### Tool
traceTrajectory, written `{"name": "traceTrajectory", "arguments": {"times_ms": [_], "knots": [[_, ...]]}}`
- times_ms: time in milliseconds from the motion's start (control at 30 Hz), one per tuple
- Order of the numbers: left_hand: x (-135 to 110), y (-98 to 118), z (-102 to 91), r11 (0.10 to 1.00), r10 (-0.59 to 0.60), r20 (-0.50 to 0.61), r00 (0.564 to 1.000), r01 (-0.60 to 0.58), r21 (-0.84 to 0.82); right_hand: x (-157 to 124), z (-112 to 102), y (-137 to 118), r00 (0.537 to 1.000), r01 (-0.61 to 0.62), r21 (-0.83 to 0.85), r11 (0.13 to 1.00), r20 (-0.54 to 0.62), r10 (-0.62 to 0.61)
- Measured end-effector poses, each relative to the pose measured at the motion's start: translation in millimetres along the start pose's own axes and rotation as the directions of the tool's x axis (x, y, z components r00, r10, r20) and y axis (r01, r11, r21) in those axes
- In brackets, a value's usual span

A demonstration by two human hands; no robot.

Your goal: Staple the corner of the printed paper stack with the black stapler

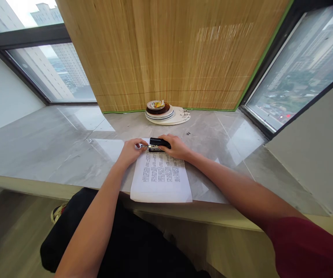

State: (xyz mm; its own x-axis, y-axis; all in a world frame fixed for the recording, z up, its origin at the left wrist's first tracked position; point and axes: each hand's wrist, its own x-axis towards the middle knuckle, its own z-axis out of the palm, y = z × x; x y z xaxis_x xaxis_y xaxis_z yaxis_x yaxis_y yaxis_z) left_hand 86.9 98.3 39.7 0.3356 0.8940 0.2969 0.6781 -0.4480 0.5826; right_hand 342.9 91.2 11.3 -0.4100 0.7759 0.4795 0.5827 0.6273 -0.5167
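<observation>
A black stapler (pixel 156 141) rests over the far edge of a stack of printed paper sheets (pixel 161 191), its metal inner part showing between top and base. My right hand (pixel 174 147) is wrapped round its right end. At the opposite end, my left hand (pixel 132 150) pinches a small metal piece of the stapler between thumb and fingers. Whether any loose staples are in those fingertips is too small to tell. The sheets lie under the stapler, with their near edge curling over the front of the ledge.
Behind the stapler, stacked plates (pixel 160 117) with a small yellow packet (pixel 159 103) on top stand against a bamboo blind (pixel 169 54). Small dark bits (pixel 188 133) lie on the grey stone ledge (pixel 68 154) to the right. Windows flank the blind.
</observation>
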Motion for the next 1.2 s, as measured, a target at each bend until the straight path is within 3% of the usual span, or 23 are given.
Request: {"name": "traceTrajectory", "arguments": {"times_ms": [200,400,600,800,1000,1200], "knots": [[0,-3,-3.3,0.999,-0.033,-0.009,0.999,0.033,0.025,0,0,2,1.0,0.0,-0.007,1.0,0.003,0.0],[1,-17,-11.3,0.983,0.177,0.108,0.978,-0.181,0.026,0,2,4,1.0,0.008,-0.001,1.0,0.004,-0.008],[1,-28,-21.4,0.97,0.214,0.084,0.973,-0.222,0.095,0,1,3,1.0,0.008,0.009,1.0,0.001,-0.008],[1,-27,-19.1,0.957,0.264,0.133,0.955,-0.277,0.087,1,0,3,1.0,0.01,0.012,1.0,-0.003,-0.01],[-1,-17,-15.9,0.983,0.177,-0.022,0.984,-0.176,0.05,0,1,4,1.0,-0.009,0.047,0.999,-0.012,0.009],[-5,3,-6.3,0.959,0.236,-0.093,0.967,-0.247,-0.142,-7,-6,-12,0.99,0.125,0.213,0.969,-0.087,-0.109]]}}
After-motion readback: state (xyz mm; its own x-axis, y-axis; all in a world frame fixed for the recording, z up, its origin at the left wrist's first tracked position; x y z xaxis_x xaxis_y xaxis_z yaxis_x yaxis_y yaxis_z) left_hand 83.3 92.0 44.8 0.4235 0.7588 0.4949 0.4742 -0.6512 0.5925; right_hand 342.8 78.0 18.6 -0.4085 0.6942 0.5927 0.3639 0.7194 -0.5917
